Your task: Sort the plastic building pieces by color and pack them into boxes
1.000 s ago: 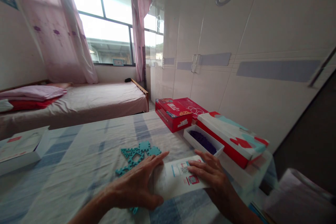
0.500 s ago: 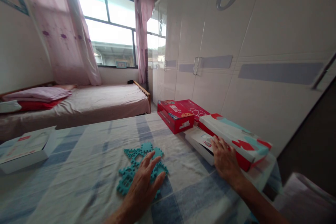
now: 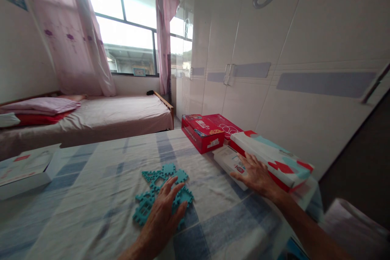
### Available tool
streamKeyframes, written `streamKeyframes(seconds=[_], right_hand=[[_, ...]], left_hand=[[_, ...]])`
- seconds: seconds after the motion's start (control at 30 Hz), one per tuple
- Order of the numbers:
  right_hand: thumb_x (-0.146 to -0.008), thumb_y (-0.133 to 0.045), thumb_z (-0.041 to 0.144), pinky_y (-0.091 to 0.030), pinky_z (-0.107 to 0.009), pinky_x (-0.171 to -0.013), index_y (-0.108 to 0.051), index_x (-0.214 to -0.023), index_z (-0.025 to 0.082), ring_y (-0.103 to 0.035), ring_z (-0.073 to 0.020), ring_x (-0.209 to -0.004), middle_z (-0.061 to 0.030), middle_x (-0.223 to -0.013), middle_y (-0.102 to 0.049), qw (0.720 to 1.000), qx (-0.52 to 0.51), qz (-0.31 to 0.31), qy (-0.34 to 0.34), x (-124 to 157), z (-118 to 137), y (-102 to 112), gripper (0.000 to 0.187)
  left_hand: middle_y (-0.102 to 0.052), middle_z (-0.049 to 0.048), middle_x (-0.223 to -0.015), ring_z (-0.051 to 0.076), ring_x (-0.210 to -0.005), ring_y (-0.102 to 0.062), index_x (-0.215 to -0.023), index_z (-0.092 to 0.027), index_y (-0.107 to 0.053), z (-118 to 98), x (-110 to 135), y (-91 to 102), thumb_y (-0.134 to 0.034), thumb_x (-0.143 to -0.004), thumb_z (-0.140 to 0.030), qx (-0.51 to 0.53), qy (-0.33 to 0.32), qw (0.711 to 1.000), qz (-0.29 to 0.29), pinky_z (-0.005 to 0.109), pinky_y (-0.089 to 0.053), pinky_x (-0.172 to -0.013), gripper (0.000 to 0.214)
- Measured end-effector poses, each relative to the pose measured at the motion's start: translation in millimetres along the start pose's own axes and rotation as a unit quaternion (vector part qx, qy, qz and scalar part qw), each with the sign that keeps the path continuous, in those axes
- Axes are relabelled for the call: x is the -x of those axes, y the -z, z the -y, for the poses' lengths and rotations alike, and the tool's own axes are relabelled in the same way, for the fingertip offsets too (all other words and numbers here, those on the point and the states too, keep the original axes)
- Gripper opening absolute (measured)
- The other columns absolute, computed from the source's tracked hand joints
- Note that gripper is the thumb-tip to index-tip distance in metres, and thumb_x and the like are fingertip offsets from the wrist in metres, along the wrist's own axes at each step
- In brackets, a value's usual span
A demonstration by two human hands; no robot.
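Observation:
Several flat teal interlocking puzzle pieces (image 3: 145,210) with toothed edges lie in a loose cluster on the cloth-covered table (image 3: 115,195). My left hand (image 3: 164,207) is over them, fingers apart, covering part of the cluster; whether it touches them I cannot tell. On the right, a slim white box (image 3: 227,158) with a printed top lies against a long red and white box (image 3: 271,158). My right hand (image 3: 254,172) rests on the slim box's near end with its fingers spread, and hides part of it.
Red boxes (image 3: 202,134) stand at the table's back right. An open-flapped white box (image 3: 29,170) sits on the left. Beyond the table are a bed (image 3: 128,111) and a white wardrobe (image 3: 240,44). Pale pink fabric (image 3: 353,223) shows at lower right.
The slim box's lid was raised at the near end and now looks pressed flat. My right hand has spread and moved slightly left over it. My left hand stays over the teal pieces.

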State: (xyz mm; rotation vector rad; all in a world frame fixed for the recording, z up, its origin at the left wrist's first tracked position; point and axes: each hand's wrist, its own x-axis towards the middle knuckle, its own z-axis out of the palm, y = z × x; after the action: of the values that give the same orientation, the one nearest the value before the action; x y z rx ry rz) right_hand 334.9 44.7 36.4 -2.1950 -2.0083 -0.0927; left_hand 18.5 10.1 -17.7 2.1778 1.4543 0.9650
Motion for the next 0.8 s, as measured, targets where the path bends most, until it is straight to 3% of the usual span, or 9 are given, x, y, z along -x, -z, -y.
streamKeyframes(seconds=[0.17,0.3,0.47,0.6,0.8], right_hand=[[-0.08,-0.04,0.065,-0.025,-0.052,-0.102,-0.032,-0.142,0.016,-0.026,-0.0342,-0.135,-0.0196,-0.147,-0.029,1.0,0.01,-0.007,-0.022,-28.6,6.5,-20.4,0.08],[-0.082,-0.035,0.062,-0.03,-0.052,-0.098,-0.032,-0.142,0.016,-0.037,-0.0333,-0.128,-0.0206,-0.142,-0.037,0.998,0.003,0.014,-0.067,-38.8,6.7,-25.6,0.075],[-0.081,-0.038,0.059,-0.036,-0.049,-0.091,-0.038,-0.137,0.017,-0.049,-0.0325,-0.115,-0.0177,-0.129,-0.049,0.998,0.015,0.006,-0.055,-37.4,8.7,-20.8,0.07],[-0.08,-0.037,0.059,-0.038,-0.048,-0.089,-0.045,-0.131,0.013,-0.051,-0.0334,-0.11,-0.0182,-0.12,-0.055,0.995,0.042,-0.018,-0.088,-36.7,11.8,-18.8,0.069],[-0.081,-0.034,0.059,-0.039,-0.056,-0.087,-0.054,-0.123,0.009,-0.045,-0.0375,-0.118,-0.0199,-0.136,-0.044,0.992,0.075,-0.067,-0.072,-27.3,12.5,-19.0,0.068]], left_hand=[[-0.045,0.0092,-0.14,0.029,-0.13,-0.04,-0.118,-0.025,-0.059,4.7,1.9,-2.4,-0.051,-0.081,-0.028,-0.018,-0.011,1.0,0.003,0.05,-0.036,-0.106,0.038],[-0.046,0.01,-0.139,0.029,-0.13,-0.04,-0.118,-0.024,-0.059,9.9,2.8,-3.2,-0.051,-0.081,-0.029,-0.032,-0.012,0.999,0.004,0.05,-0.036,-0.106,0.038],[-0.046,0.0094,-0.139,0.029,-0.13,-0.04,-0.117,-0.025,-0.059,14.5,2.6,-6.8,-0.052,-0.08,-0.028,-0.037,-0.014,0.999,-0.004,0.049,-0.037,-0.106,0.037],[-0.046,0.0081,-0.139,0.028,-0.131,-0.039,-0.117,-0.025,-0.059,14.9,1.3,-7.0,-0.051,-0.08,-0.026,-0.029,-0.018,0.999,-0.006,0.048,-0.036,-0.107,0.038],[-0.041,0.0112,-0.142,0.028,-0.134,-0.034,-0.118,-0.022,-0.058,-2.7,5.8,4.4,-0.053,-0.077,-0.02,-0.021,0.012,0.999,0.027,0.048,-0.031,-0.11,0.041]])
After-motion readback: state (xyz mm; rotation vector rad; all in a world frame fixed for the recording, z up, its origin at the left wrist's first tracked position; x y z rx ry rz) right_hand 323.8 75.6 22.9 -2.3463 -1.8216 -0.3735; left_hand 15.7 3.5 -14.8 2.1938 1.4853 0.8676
